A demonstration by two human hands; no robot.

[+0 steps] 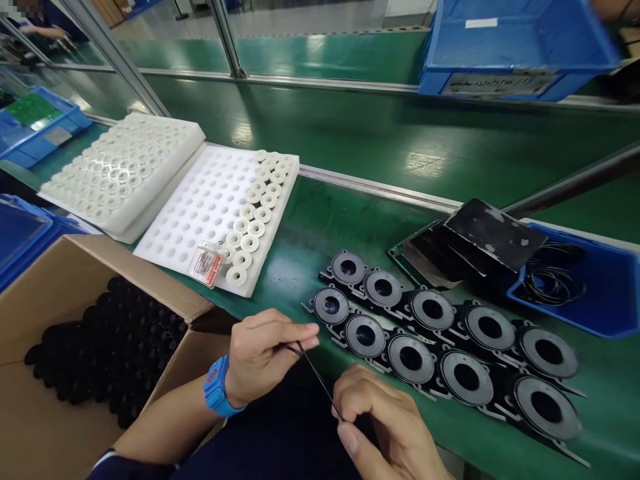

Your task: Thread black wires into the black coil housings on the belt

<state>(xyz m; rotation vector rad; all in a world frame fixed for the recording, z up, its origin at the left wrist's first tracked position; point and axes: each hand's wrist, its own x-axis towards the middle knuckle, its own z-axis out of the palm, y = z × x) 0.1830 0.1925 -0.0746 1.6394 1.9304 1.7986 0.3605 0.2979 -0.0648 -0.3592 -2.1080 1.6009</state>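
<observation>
O-ring (316,377) stretched taut between pinching left hand (265,353) and right hand (385,420).

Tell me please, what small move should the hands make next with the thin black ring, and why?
Probably carry the thin black ring forward to the nearest round black part. Left hand and right hand pinch it stretched between them, above the table edge, and the two rows of parts lie just beyond, none visibly touched by a hand.

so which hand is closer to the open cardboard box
Left. The left hand sits just right of the cardboard box flap, pinching a thin black ring. The right hand holds the ring's other end, farther right.
</observation>
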